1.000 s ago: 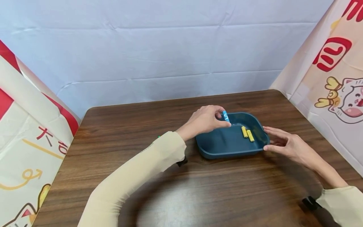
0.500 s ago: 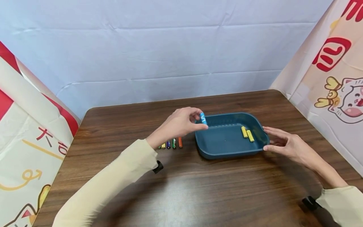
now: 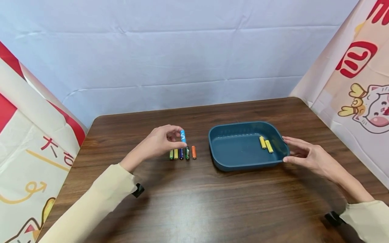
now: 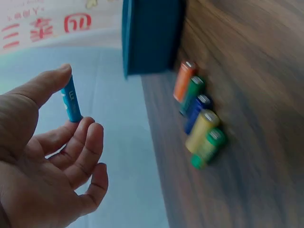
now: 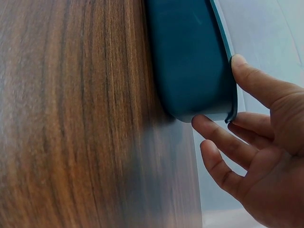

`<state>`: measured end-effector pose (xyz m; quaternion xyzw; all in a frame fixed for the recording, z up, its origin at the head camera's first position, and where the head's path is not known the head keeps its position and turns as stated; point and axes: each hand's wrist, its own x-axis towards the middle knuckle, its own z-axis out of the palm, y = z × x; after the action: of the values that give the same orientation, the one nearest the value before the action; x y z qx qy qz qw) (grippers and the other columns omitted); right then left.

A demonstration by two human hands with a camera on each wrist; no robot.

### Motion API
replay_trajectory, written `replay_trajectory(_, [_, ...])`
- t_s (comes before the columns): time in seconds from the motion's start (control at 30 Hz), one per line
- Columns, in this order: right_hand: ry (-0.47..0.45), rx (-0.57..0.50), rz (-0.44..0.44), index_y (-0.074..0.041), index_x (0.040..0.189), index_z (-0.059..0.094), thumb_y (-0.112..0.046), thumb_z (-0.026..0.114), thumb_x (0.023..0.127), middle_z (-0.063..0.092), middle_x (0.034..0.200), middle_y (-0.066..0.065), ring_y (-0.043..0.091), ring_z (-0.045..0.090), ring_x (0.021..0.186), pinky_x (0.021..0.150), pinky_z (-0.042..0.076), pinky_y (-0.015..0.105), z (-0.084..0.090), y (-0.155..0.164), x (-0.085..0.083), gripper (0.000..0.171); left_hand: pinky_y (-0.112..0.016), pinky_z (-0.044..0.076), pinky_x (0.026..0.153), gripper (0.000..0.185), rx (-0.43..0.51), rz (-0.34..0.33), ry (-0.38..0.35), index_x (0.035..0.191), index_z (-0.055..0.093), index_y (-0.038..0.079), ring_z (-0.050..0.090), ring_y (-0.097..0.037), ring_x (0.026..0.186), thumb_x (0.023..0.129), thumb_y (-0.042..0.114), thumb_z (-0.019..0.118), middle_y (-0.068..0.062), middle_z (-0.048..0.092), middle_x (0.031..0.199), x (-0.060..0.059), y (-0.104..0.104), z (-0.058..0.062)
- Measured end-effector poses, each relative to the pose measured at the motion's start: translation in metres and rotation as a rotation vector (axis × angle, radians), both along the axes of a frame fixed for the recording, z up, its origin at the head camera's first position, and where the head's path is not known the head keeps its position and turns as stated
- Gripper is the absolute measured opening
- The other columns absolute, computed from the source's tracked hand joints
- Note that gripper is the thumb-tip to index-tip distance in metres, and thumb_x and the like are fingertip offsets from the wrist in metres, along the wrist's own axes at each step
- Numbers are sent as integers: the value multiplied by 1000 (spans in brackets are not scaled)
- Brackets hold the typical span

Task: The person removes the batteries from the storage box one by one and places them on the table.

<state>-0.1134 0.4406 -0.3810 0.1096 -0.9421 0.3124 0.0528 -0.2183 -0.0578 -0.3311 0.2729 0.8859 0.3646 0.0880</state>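
Between thumb and fingertips my left hand (image 3: 159, 140) pinches a light blue battery (image 3: 183, 136), raised above the table just behind a row of batteries. In the left wrist view this blue battery (image 4: 72, 102) is upright, thumb at one end and fingers at the other. The row holds an orange battery (image 3: 193, 153), a green one (image 3: 187, 153), a dark blue one and yellow and green ones, side by side. My right hand (image 3: 311, 157) holds the right end of a dark teal plastic bin (image 3: 243, 166), thumb at its rim. Two yellow batteries (image 3: 268, 146) lie inside the bin.
The brown wood-grain table (image 3: 197, 209) lies beneath everything. A pale cloth (image 3: 182, 60) hangs behind it, and printed cloths stand at both sides. The bin is to the right of the battery row.
My left hand has moved left from over the bin to the battery row, still pinching the blue battery. The row has come into view. My right hand and the bin have stayed put.
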Motion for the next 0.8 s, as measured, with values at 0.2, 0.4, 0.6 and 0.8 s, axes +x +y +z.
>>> replay_trajectory(0.2, [-4, 1, -6, -5, 149, 55, -18, 84, 89, 58, 141, 27, -12, 61, 92, 68, 49, 9, 0, 0, 1, 69, -35, 51, 74, 39, -11, 23, -11, 120, 69, 14, 60, -17, 86, 89, 32, 84, -4, 67, 106, -1, -28, -16])
replay_trajectory(0.4, [1, -5, -4, -5, 149, 55, -18, 84, 89, 58, 140, 27, -12, 62, 92, 68, 50, 10, 0, 0, 1, 68, -35, 50, 74, 42, -16, 42, -35, 123, 69, 10, 61, -18, 86, 90, 29, 83, -5, 67, 105, -4, -49, -31])
replay_trajectory(0.6, [6, -10, 6, -5, 150, 54, -17, 84, 89, 58, 140, 27, -11, 62, 93, 69, 50, 10, -1, 0, 0, 68, -35, 49, 74, 40, -44, 52, -66, 123, 68, 10, 59, -18, 85, 91, 29, 82, -2, 66, 102, -9, -59, -46])
replay_trajectory(0.8, [7, -7, 7, -5, 150, 54, -17, 84, 89, 58, 140, 28, -12, 61, 93, 69, 50, 11, -2, 0, 0, 68, -35, 47, 73, 44, -81, 32, -100, 127, 66, 7, 57, -18, 84, 92, 28, 82, -1, 63, 100, -13, -63, -60])
